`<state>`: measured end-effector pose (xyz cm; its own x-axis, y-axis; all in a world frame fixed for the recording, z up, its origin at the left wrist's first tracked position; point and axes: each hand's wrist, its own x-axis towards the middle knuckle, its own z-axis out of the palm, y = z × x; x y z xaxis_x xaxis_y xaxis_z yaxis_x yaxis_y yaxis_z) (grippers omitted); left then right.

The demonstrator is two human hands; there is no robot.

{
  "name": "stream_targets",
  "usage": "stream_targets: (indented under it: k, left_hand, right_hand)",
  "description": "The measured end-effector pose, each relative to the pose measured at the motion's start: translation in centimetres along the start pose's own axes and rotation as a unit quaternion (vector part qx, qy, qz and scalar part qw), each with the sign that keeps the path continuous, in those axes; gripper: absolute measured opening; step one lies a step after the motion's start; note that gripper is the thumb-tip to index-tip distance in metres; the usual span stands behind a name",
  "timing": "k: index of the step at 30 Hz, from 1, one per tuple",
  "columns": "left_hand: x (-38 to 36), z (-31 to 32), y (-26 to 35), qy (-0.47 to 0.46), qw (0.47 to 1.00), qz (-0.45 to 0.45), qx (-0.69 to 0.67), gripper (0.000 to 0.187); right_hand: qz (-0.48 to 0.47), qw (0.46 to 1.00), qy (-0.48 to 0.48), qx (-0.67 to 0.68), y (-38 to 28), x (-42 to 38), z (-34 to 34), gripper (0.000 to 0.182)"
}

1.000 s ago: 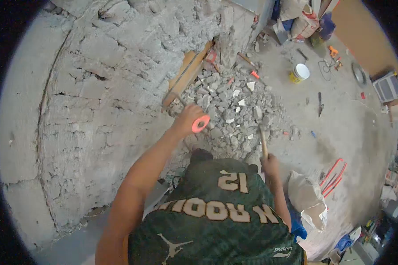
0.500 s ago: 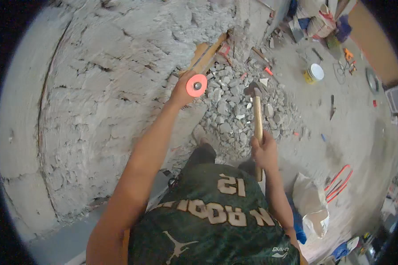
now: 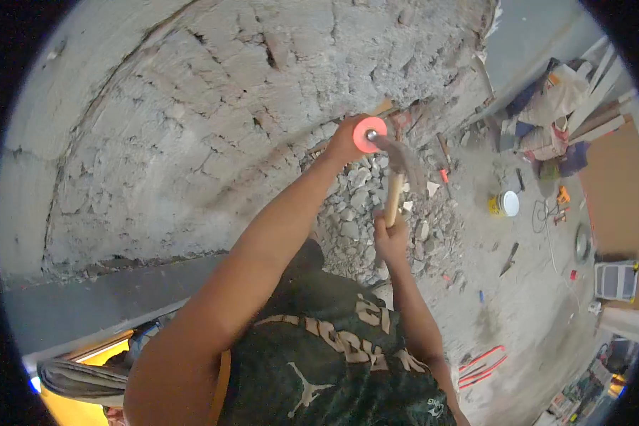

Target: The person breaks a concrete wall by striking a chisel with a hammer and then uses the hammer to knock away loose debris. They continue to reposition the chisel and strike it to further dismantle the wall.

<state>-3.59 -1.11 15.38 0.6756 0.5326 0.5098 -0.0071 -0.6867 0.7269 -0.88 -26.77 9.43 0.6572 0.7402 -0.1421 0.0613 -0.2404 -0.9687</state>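
Observation:
My left hand (image 3: 342,148) is closed around a chisel with a round pink-orange hand guard (image 3: 362,142). The metal striking end shows at the centre of the guard, while the shaft and tip are hidden behind it. In my right hand (image 3: 392,241) is a hammer (image 3: 395,197), gripped by its pale wooden handle. Its slightly blurred head is at the chisel's striking end and appears to touch it. Beside both tools rises a rough, chipped grey wall (image 3: 213,135). Broken rubble (image 3: 349,228) lies in a heap below my hands.
On the floor to the right are a white-lidded yellow bucket (image 3: 504,204), a trowel-like tool (image 3: 510,259), a clear plastic box (image 3: 615,280) and red looped tubing (image 3: 481,363). Filled sacks (image 3: 554,103) and boards stand at the upper right. A red-handled tool (image 3: 444,177) lies by the rubble.
The hammer has swung up and left, bringing its head to the chisel end. My view has turned, and both hands have shifted within it; the left still grips the chisel.

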Motion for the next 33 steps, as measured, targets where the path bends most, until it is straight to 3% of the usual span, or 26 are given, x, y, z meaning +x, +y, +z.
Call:
stream_targets:
  k: [2,4,6,7,9,10,11,12,13,14,15,16,17,18,20,22,24,25,27,28,30,31,32,33]
  left_hand:
    - [0.2,-0.2,0.2,-0.010,1.000,0.014,0.026,0.040]
    - [0.4,-0.6,1.1,-0.003,0.999,-0.030,-0.041,0.041]
    - [0.6,-0.6,0.4,-0.023,0.999,-0.029,0.005,0.043]
    - [0.3,-0.3,0.0,-0.009,0.999,-0.030,-0.025,0.045]
    - [0.2,-0.3,-0.4,-0.013,0.999,-0.033,0.006,0.046]
    - [0.2,-0.2,-0.5,-0.021,0.999,-0.030,0.037,0.047]
    - [0.3,-0.2,-0.4,-0.021,0.999,-0.030,0.037,0.047]
    - [0.3,-0.1,-0.5,-0.009,0.999,-0.005,0.031,0.047]
    - [0.4,0.0,-0.6,0.005,0.999,0.021,0.026,0.048]
    - [0.6,-0.3,-0.1,0.006,0.999,0.020,0.026,0.048]
    - [0.9,-0.7,0.7,-0.006,1.000,-0.009,0.015,0.049]
    - [0.6,-0.7,1.5,-0.019,0.999,-0.041,0.001,0.050]
    - [0.3,-0.5,1.7,-0.018,0.999,-0.039,-0.002,0.050]
    - [0.2,-0.7,1.8,-0.020,0.998,-0.045,-0.039,0.051]
    - [0.3,-0.7,0.8,-0.017,0.996,-0.050,-0.076,0.052]
    - [0.1,0.7,-1.4,0.023,0.999,0.008,-0.031,0.055]
    - [0.1,0.5,0.0,0.051,0.998,0.012,-0.018,0.058]
    - [0.3,0.5,-0.1,0.029,0.999,-0.023,0.008,0.059]
    - [0.4,0.5,-0.5,0.006,0.998,-0.060,0.033,0.061]
    - [0.3,0.5,-0.8,0.011,0.999,-0.034,0.038,0.061]
    - [0.2,0.6,-1.1,0.016,0.999,-0.008,0.044,0.062]
    - [0.3,0.6,-1.1,0.021,0.999,-0.009,0.039,0.061]
    - [0.3,0.5,-1.0,0.023,0.999,-0.009,0.034,0.061]
    - [0.0,0.1,-0.4,0.021,0.999,-0.011,0.033,0.061]
  right_hand:
    - [-0.050,0.997,0.031,-0.049,-1.2,-0.3,-0.8,0.017]
    - [-0.048,0.993,0.058,0.090,-5.0,-2.9,-3.1,0.014]
    - [-0.207,0.954,0.094,0.193,-7.5,-3.9,-5.5,0.013]
    - [-0.205,0.956,0.089,0.191,-10.4,-4.5,-6.8,0.013]
    - [-0.283,0.895,0.105,0.328,-18.4,-5.7,-9.4,0.021]
    - [-0.319,0.854,0.115,0.394,-19.9,-5.9,-10.0,0.024]
    - [-0.319,0.855,0.115,0.393,-19.6,-5.6,-10.3,0.024]
    - [-0.351,0.822,0.066,0.443,-18.8,-5.1,-10.5,0.023]
    - [-0.330,0.851,0.102,0.395,-17.1,-4.4,-9.1,0.022]
    - [-0.281,0.922,0.160,0.214,-13.3,-3.3,-7.1,0.022]
    - [-0.232,0.958,0.162,-0.051,-8.6,-1.7,-5.1,0.022]
    - [-0.147,0.971,0.066,-0.179,-4.3,-0.1,-2.7,0.022]
    - [0.006,0.999,-0.047,-0.027,-4.6,0.3,-1.1,0.022]
    - [0.038,0.999,-0.022,0.019,-3.6,0.1,-0.4,0.023]
    - [0.026,0.997,-0.004,0.078,-3.4,0.2,-1.1,0.024]
    - [0.002,0.986,0.039,0.165,-6.9,-0.8,-3.6,0.025]
    - [-0.182,0.972,0.083,0.125,-12.5,-1.7,-6.4,0.026]
    - [-0.217,0.952,0.140,0.162,-14.0,-2.0,-8.1,0.023]
    - [-0.314,0.894,0.098,0.304,-19.3,-3.3,-10.3,0.018]
    - [-0.369,0.838,-0.002,0.402,-22.0,-4.0,-11.0,0.016]
    - [-0.362,0.840,0.044,0.401,-19.7,-4.6,-9.7,0.016]
    - [-0.312,0.891,0.125,0.304,-16.2,-3.9,-8.0,0.016]
    - [-0.265,0.948,0.174,0.031,-10.7,-2.2,-6.3,0.017]
    - [-0.196,0.947,0.104,-0.231,-3.9,-0.3,-3.7,0.018]
